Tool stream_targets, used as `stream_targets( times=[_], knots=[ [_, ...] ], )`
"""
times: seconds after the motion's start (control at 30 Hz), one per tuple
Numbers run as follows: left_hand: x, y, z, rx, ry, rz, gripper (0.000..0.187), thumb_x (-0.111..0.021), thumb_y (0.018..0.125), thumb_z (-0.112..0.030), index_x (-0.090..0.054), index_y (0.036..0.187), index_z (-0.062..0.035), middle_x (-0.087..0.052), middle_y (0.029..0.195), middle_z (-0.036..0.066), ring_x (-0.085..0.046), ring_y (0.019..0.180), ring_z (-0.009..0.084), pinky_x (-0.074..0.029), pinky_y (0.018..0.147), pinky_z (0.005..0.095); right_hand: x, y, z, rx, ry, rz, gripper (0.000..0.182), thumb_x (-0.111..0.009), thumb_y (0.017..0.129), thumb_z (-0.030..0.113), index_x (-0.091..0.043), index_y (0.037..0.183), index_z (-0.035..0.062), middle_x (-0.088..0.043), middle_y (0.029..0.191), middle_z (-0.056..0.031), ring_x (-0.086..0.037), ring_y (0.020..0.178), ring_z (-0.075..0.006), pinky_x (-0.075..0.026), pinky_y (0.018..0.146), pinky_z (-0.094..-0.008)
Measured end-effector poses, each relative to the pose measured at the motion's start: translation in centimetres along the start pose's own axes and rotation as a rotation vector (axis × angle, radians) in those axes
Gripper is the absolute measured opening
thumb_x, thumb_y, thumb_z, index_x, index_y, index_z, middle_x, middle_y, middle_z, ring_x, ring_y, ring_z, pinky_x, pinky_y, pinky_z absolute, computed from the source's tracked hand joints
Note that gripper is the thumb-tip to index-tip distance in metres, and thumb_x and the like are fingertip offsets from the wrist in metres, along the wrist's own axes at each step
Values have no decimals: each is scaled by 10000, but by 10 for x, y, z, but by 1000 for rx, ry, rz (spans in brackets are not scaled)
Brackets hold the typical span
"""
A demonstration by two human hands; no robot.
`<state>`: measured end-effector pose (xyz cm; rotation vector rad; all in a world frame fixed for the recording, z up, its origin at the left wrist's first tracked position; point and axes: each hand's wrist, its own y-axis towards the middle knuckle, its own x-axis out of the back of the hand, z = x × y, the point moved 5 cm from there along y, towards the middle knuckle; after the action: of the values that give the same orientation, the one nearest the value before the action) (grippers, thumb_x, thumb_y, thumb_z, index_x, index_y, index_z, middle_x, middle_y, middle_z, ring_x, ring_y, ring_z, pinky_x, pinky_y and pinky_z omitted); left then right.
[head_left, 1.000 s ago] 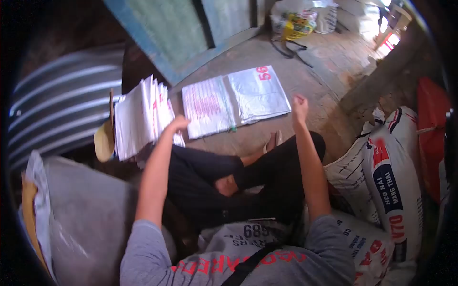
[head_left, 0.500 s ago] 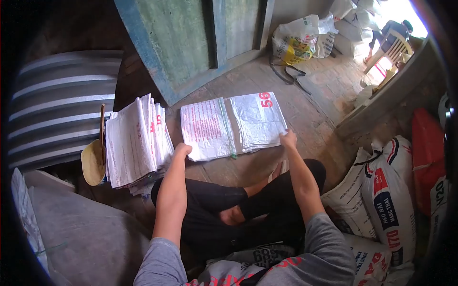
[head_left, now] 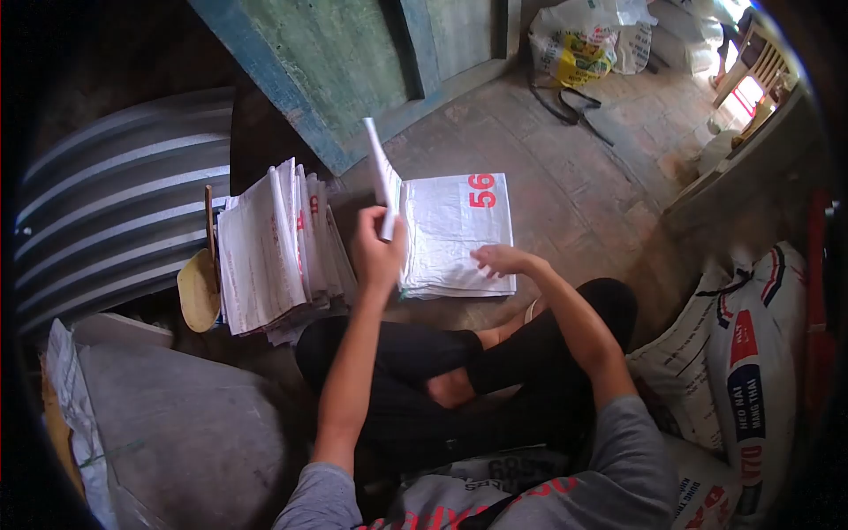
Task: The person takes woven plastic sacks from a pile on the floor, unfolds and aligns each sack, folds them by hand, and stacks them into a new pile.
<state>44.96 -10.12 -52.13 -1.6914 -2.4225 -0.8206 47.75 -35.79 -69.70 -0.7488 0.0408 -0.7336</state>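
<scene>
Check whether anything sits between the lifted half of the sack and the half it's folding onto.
Nothing visible does. The left hand holds the sack's raised flap upright; the right hand rests flat near the front edge of the lower half, the only thing on it.

Bare floor [head_left: 574, 203] lies open from 12 to 2 o'clock of the folded sack [head_left: 455, 234], free for a hand to pass. At 9 o'clock the leaning stack of sacks [head_left: 274, 247] stands close, leaving only a narrow gap. The door [head_left: 353, 62] closes off 11 o'clock. Filled sacks [head_left: 733, 353] wall the 4 o'clock side, and the crossed legs [head_left: 459, 380] block 6 o'clock.
</scene>
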Motion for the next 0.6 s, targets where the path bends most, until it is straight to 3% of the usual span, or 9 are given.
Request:
stream_targets(
  times=[0.03, 0.1, 0.17, 0.2, 0.23, 0.3, 0.33, 0.47, 0.6],
  knots=[
    [-15, -12, -8, -10, 65, 82, 299, -730, 838, -162, -580, 1053, -19, -652, 1052, 167, -656, 950, 290, -525, 793, 369, 5, 5, -1, 18, 76, -65, 686, -400, 985, 595, -460, 1367, 28, -625, 1198, -164, -657, 970, -269, -538, 802, -400],
    [-48, -36, -15, -79, 41, 214, 283, -730, 838, -143, -582, 1053, -34, -629, 1136, 130, -625, 1033, 221, -529, 806, 334, 12, -3, 12, 61, 400, -96, 751, -388, 964, 651, -446, 1382, 29, -596, 1230, -180, -631, 1033, -287, -530, 840, -423],
    [-74, -57, -23, -51, 26, 423, 339, -748, 824, -211, -587, 1069, -39, -604, 1209, 163, -614, 1107, 290, -516, 889, 376, 14, -10, 19, 80, 707, -104, 769, -403, 956, 660, -434, 1394, 28, -562, 1276, -199, -610, 1077, -297, -522, 867, -443],
    [-84, -63, -23, -199, 121, 519, 395, -756, 820, -284, -593, 1085, -40, -583, 1249, 175, -582, 1164, 329, -475, 963, 392, 16, -10, 18, 92, 859, -112, 779, -411, 952, 664, -428, 1400, 27, -545, 1299, -209, -600, 1100, -302, -518, 881, -453],
    [-93, -70, -17, -130, 59, 679, 418, -739, 836, -322, -601, 1111, -39, -583, 1253, 179, -560, 1191, 353, -435, 1013, 390, 17, -10, 16, 73, 839, -188, 759, -420, 954, 654, -442, 1388, 31, -564, 1270, -199, -615, 1068, -310, -520, 880, -460],
    [-105, -74, 7, -110, 96, 738, 440, -725, 846, -339, -608, 1147, -41, -589, 1242, 177, -563, 1187, 341, -437, 1009, 383, 20, -10, 9, 35, 795, -337, 720, -439, 959, 633, -468, 1366, 39, -600, 1212, -178, -646, 1004, -326, -524, 878, -475],
    [-107, -71, 25, -95, 155, 715, 442, -716, 850, -340, -609, 1156, -38, -583, 1252, 176, -561, 1188, 341, -436, 1011, 386, 21, -7, -3, 39, 676, -437, 627, -525, 959, 528, -518, 1297, 0, -623, 1140, -194, -668, 926, -320, -562, 791, -460],
    [-90, -50, 89, 29, 458, 599, 480, -696, 852, -332, -588, 1209, -30, -533, 1316, 187, -530, 1216, 358, -427, 1026, 415, 33, 13, -44, -68, 246, -573, 489, -536, 954, 371, -602, 1140, -76, -673, 978, -227, -699, 758, -327, -580, 566, -424],
    [-77, -52, 133, 235, 662, 478, 594, -691, 837, -319, -502, 1317, -26, -423, 1423, 244, -445, 1296, 415, -388, 1072, 462, 40, 8, -48, -191, 187, -606, 451, -531, 939, 306, -609, 1132, -93, -676, 1015, -274, -710, 807, -363, -583, 598, -444]
  ],
)
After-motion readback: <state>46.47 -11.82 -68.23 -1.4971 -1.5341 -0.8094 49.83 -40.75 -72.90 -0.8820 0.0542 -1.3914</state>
